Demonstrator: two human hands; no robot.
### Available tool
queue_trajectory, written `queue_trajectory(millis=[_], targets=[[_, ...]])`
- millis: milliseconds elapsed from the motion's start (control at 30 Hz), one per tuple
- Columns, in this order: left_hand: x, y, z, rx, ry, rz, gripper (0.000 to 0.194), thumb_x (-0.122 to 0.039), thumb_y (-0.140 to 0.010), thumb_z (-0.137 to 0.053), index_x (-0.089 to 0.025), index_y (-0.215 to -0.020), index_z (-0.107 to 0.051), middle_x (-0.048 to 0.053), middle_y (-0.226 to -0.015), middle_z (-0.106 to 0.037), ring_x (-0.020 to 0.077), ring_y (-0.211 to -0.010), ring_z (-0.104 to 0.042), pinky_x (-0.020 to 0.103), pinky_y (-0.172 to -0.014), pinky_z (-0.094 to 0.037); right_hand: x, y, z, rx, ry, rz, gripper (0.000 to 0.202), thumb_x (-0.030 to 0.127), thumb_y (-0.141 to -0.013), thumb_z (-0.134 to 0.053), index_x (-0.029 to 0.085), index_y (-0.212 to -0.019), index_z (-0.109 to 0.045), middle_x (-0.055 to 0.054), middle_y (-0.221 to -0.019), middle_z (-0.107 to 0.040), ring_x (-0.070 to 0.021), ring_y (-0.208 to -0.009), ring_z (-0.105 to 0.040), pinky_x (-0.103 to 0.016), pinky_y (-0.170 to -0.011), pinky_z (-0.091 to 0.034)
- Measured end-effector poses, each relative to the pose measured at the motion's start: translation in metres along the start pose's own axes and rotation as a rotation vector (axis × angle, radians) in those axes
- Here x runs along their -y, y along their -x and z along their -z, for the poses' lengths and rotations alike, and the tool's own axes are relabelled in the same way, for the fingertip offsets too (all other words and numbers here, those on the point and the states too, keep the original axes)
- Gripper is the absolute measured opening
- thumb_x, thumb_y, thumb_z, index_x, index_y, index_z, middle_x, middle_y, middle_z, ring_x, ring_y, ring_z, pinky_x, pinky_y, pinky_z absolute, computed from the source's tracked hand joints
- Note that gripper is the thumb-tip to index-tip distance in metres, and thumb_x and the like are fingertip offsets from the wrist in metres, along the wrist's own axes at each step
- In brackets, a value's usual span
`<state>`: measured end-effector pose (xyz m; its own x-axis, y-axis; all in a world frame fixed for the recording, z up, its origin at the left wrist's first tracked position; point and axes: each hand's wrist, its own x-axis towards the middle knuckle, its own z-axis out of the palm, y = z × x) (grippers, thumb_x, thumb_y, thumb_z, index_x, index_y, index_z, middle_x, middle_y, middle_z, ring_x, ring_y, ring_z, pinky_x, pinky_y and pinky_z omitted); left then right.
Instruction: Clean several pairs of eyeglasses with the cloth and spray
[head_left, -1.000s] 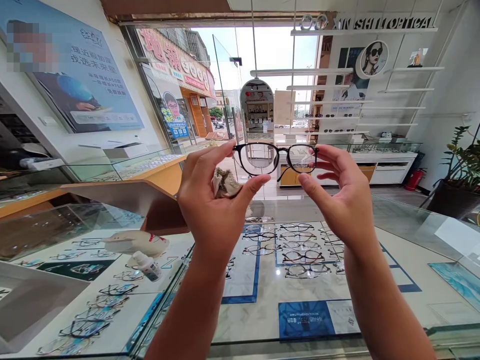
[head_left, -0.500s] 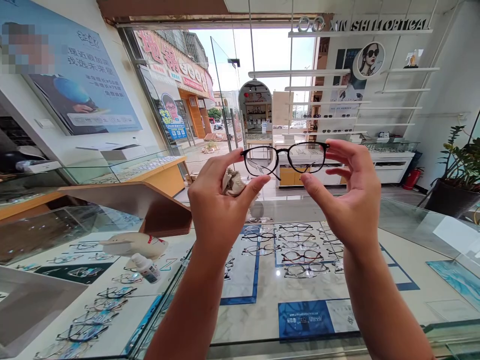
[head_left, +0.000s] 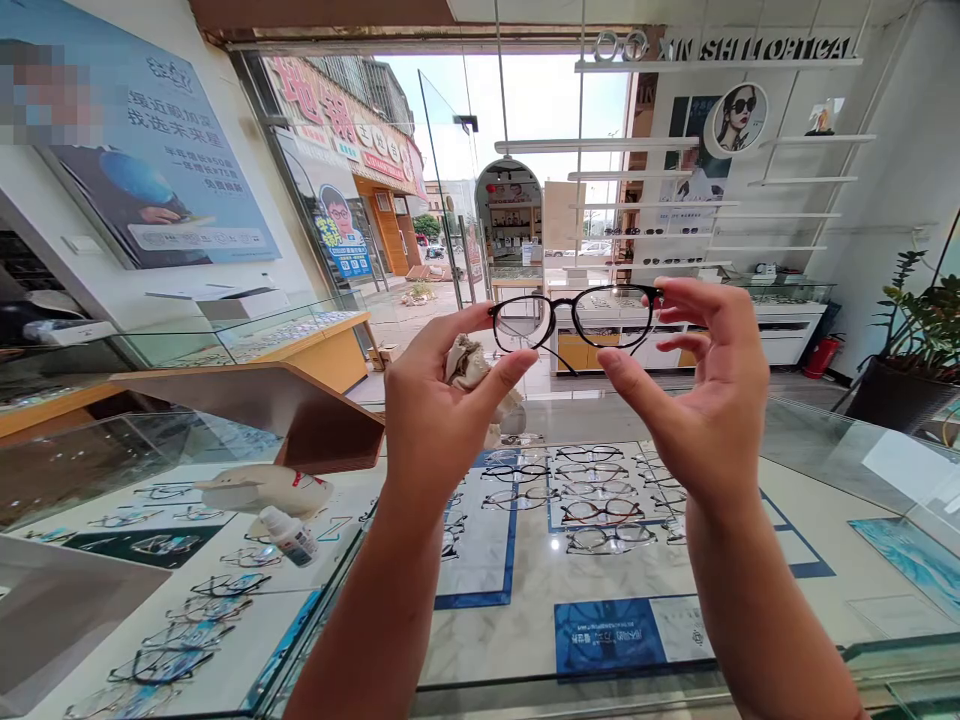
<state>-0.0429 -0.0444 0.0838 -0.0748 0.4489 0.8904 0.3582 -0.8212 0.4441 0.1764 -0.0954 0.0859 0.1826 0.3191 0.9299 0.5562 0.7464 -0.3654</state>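
Note:
A pair of black-framed glasses is held up in front of me, level, above the glass counter. My left hand grips its left edge between thumb and fingers, and a crumpled light cloth is tucked in the same palm. At the right edge of the frame, the fingers of my right hand hold the corner near the hinge, the thumb just below the right lens. The temples point away behind the lenses.
Below is a glass display counter with rows of glasses. To the left are a white spray bottle, a pale case-like object and a brown wooden stand. A potted plant is at the right.
Both hands and the glasses have shifted slightly to the right. The glasses have tilted a little, and their temples show at a different angle. The grip looks the same.

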Motion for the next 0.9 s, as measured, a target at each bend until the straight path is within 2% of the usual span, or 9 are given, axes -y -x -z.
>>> queue_trajectory(millis=[167, 367, 500, 667, 900], targets=[[-0.001, 0.000, -0.001, -0.031, -0.020, -0.015, 0.050, -0.048, -0.082, -0.096, -0.028, -0.124, -0.079, 0.007, -0.115, -0.080, 0.0254, -0.103, -0.077, 0.037, -0.089, -0.064, -0.001, -0.001, 0.000, 0.000, 0.020, -0.020, 0.050, 0.044, -0.090, -0.084, 0.038, -0.136, -0.062, -0.010, -0.136, -0.067, -0.0392, -0.128, -0.063, -0.058, -0.095, -0.062], [-0.003, 0.002, -0.001, -0.136, -0.093, -0.101, 0.051, -0.044, -0.074, -0.101, -0.028, -0.116, -0.076, 0.004, -0.107, -0.076, 0.0250, -0.101, -0.073, 0.036, -0.085, -0.062, -0.010, 0.000, -0.004, 0.095, -0.004, -0.102, 0.046, 0.044, -0.094, -0.076, 0.033, -0.136, -0.060, -0.009, -0.135, -0.071, -0.0314, -0.122, -0.069, -0.050, -0.093, -0.062], [-0.007, 0.002, -0.001, -0.159, -0.146, -0.164, 0.053, -0.042, -0.072, -0.103, -0.027, -0.115, -0.076, 0.004, -0.109, -0.074, 0.0278, -0.108, -0.073, 0.040, -0.091, -0.061, -0.013, 0.001, -0.007, 0.125, 0.012, -0.113, 0.044, 0.043, -0.096, -0.075, 0.030, -0.135, -0.059, -0.011, -0.137, -0.072, -0.0310, -0.123, -0.070, -0.048, -0.092, -0.062], [-0.009, 0.003, -0.001, -0.171, -0.218, -0.224, 0.053, -0.050, -0.076, -0.099, -0.028, -0.118, -0.075, 0.005, -0.111, -0.075, 0.0277, -0.108, -0.072, 0.041, -0.093, -0.061, -0.009, 0.000, -0.007, 0.168, 0.054, -0.191, 0.042, 0.043, -0.096, -0.072, 0.028, -0.133, -0.059, -0.012, -0.137, -0.073, -0.0313, -0.124, -0.070, -0.049, -0.094, -0.060], [-0.009, 0.002, -0.001, -0.175, -0.219, -0.271, 0.054, -0.055, -0.079, -0.096, -0.028, -0.120, -0.074, 0.006, -0.110, -0.073, 0.0283, -0.109, -0.071, 0.044, -0.098, -0.061, -0.008, -0.001, -0.008, 0.221, 0.097, -0.268, 0.040, 0.043, -0.097, -0.068, 0.028, -0.133, -0.060, -0.012, -0.138, -0.073, -0.0337, -0.124, -0.070, -0.055, -0.100, -0.057]])
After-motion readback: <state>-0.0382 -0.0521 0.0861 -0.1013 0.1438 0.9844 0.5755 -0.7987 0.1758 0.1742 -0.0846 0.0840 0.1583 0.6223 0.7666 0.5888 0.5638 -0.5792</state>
